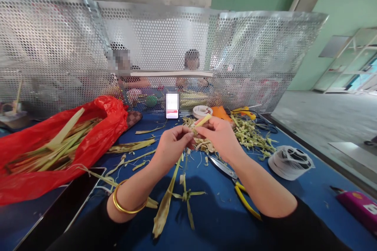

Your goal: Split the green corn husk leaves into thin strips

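My left hand (176, 143) is closed in a pinch above the middle of the blue table, at the base of a pale yellow husk strip (204, 120). My right hand (219, 135) meets it there, its thumb and fingers closed on the same strip, which points up and right. Long dry leaf pieces (167, 204) hang or lie just below my left hand. A small knotted leaf piece (187, 195) is on the table nearer to me. Scissors with yellow handles (242, 194) lie open beneath my right forearm.
A red bag (110, 125) of dry leaves is at left, beside a dark tablet (64, 208). A phone (172, 105) stands before a perforated metal screen (165, 35). At right are plant scraps (250, 135), a wrapped white roll (290, 162) and a purple box (357, 206).
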`<state>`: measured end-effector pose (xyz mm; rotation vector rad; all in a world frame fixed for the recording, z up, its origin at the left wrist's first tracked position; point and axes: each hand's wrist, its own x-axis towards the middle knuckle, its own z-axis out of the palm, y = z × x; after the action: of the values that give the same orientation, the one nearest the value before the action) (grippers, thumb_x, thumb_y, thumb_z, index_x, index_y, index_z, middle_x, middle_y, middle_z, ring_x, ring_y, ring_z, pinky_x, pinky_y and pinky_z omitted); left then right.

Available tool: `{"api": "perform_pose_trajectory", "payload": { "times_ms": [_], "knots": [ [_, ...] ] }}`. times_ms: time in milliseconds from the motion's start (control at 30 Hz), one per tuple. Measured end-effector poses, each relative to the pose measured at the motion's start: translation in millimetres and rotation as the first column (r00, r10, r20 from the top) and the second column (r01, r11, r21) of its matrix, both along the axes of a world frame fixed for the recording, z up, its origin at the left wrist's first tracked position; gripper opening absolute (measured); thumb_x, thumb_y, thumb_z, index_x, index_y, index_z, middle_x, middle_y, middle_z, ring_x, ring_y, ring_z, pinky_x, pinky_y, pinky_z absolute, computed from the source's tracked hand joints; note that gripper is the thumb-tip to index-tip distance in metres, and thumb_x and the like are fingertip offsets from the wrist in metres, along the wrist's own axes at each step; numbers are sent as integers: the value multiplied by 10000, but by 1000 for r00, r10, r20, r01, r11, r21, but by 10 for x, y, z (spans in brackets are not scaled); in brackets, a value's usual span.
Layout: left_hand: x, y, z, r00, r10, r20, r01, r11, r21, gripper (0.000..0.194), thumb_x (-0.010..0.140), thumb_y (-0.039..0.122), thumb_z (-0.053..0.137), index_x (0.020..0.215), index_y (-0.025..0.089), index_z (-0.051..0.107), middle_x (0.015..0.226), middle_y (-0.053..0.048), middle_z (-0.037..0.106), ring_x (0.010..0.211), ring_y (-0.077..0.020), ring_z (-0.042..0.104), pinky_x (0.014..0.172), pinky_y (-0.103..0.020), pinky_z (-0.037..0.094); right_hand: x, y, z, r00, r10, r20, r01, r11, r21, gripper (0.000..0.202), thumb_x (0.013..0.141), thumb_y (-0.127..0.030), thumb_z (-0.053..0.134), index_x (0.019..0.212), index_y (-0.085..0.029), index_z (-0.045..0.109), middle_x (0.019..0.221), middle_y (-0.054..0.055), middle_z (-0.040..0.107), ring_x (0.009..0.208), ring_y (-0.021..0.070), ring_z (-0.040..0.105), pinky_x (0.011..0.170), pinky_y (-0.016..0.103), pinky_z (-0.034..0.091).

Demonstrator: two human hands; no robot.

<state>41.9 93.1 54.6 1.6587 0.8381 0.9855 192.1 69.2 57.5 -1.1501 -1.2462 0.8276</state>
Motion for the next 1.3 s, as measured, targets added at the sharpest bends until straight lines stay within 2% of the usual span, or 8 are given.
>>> {"api": "perform_pose_trajectory", "payload": {
  "times_ms": [267, 467, 667, 800, 1000, 1167, 1233, 1300],
  "knots": [
    [-23, 64, -49, 999, -21, -42, 22, 1000, 11, 128, 787, 298, 575, 699, 206, 573, 635, 9, 604, 550, -120, 585, 580, -246, 480, 40, 12, 2, 987, -128, -95, 135, 988, 73, 277, 683, -166, 596, 959, -183, 611, 656, -29, 603, 592, 131, 598, 596, 272, 479],
    [-51, 88, -33, 987, 130, -98, -127, 991, 34, 122, 752, 306, 593, 745, 190, 629, 584, 35, 558, 460, -87, 446, 482, -216, 350, 94, -2, 18, 979, -56, 198, 38, 995, 96, 145, 771, -219, 576, 879, -192, 667, 676, -13, 616, 594, 127, 588, 608, 280, 468],
    [-119, 83, 74, 982, 109, -152, -98, 992, 77, 174, 726, 308, 607, 621, 176, 649, 540, 45, 505, 533, -101, 396, 532, -229, 290, 154, -43, 55, 713, -235, 660, -31, 931, 365, 149, 834, -225, 569, 911, -230, 697, 904, 38, 663, 791, 174, 598, 726, 308, 450],
    [-166, 115, 111, 979, 69, -192, -59, 997, 57, 173, 671, 315, 648, 561, 180, 648, 515, 42, 517, 531, -115, 417, 539, -234, 301, 178, -85, 115, 581, -208, 787, -145, 925, 352, 235, 898, -255, 480, 946, -223, 707, 969, 62, 658, 867, 193, 600, 763, 315, 439],
    [-227, 134, 132, 930, 208, -303, -84, 923, 376, 100, 684, 309, 668, 709, 229, 724, 643, -6, 655, 664, -192, 566, 663, -281, 418, 209, -70, 113, 747, 67, 662, -140, 989, 57, 226, 817, -239, 530, 665, -197, 692, 645, 1, 566, 576, 126, 494, 531, 248, 357],
    [-176, -24, 159, 844, 529, -88, -293, 593, 750, 196, 734, 302, 667, 915, 235, 702, 945, -63, 679, 970, -253, 567, 908, -368, 394, 194, -16, 57, 913, -80, 399, 96, 995, -21, 234, 791, -300, 537, 629, -179, 655, 487, -46, 411, 457, 98, 342, 452, 242, 253],
    [-130, -71, 135, 874, 481, -67, -292, 631, 718, 132, 765, 320, 646, 834, 219, 695, 883, -59, 675, 905, -228, 579, 866, -346, 418, 129, -17, 47, 928, -168, 332, 161, 986, 50, 232, 800, -319, 537, 648, -180, 644, 496, -48, 422, 469, 101, 361, 465, 242, 273],
    [-78, -74, 91, 935, 339, -107, -239, 823, 516, 159, 792, 351, 619, 775, 202, 672, 753, -33, 660, 711, -172, 584, 700, -291, 455, 30, -36, 27, 930, -198, 309, 177, 980, 94, 210, 806, -320, 540, 672, -183, 626, 508, -45, 454, 481, 107, 400, 481, 241, 307]
  ]
}}
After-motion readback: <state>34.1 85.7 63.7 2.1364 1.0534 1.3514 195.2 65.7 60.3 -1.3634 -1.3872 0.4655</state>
